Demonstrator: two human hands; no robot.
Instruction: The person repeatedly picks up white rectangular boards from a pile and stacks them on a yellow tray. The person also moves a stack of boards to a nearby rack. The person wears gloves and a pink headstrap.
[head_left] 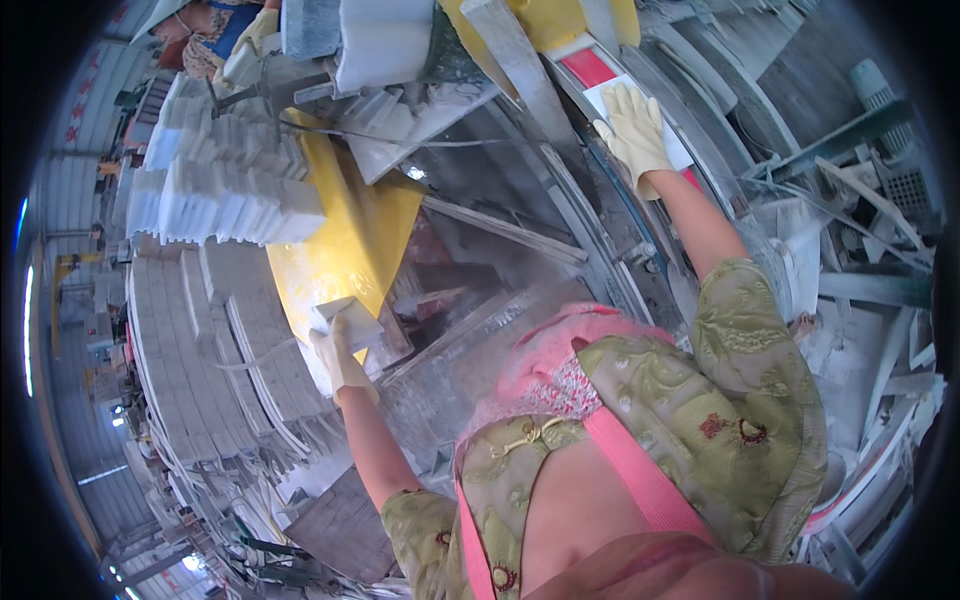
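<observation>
My right hand, in a cream glove, lies flat with fingers stretched out on a white tile. That tile rests on a red belt running along a metal machine. Lower left, my left hand, gloved alike, grips a small pale stone tile; part of the tile is behind the fingers. Beneath it hangs a wet yellow sheet, spread beside the tile stacks.
Stacks of white stone tiles stand at the left above layered grey slabs. A wooden bar crosses the middle. Another person's gloved hand shows at the far left. A plastic basket is at the right.
</observation>
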